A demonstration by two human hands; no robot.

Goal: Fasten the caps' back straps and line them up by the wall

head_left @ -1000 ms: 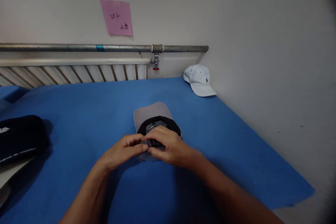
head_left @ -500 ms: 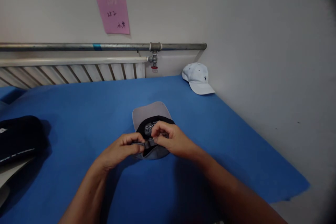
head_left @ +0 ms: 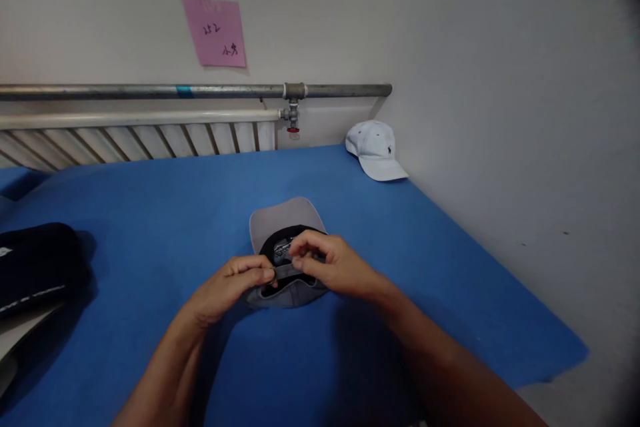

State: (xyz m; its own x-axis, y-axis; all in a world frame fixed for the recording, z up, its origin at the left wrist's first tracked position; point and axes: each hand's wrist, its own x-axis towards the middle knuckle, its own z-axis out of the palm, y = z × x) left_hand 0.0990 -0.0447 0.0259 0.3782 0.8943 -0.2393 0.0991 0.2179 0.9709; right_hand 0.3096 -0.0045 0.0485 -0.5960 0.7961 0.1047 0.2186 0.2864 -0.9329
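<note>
A grey baseball cap [head_left: 287, 217] lies upside down on the blue table cover [head_left: 280, 367], its brim pointing away from me and its dark inside showing. Across the back opening runs the cap's grey strap [head_left: 286, 271]. My left hand [head_left: 233, 287] pinches the strap's left end between thumb and fingers, at what looks like a small buckle. At the strap's right part, my right hand [head_left: 335, 263] is closed with thumb and forefinger on it. Its fingers partly cover the inside of the cap.
A white cap [head_left: 375, 150] sits at the far right corner against the wall. Dark caps [head_left: 43, 267] lie at the left edge. Behind the table are a radiator [head_left: 150, 140], a metal pipe [head_left: 225, 91] with a red-handled valve [head_left: 293, 129], and a pink note [head_left: 215, 33].
My left fingers have closed in at the strap's left end, and a longer flat stretch of strap now shows between my hands. The right hand stays nearly in place.
</note>
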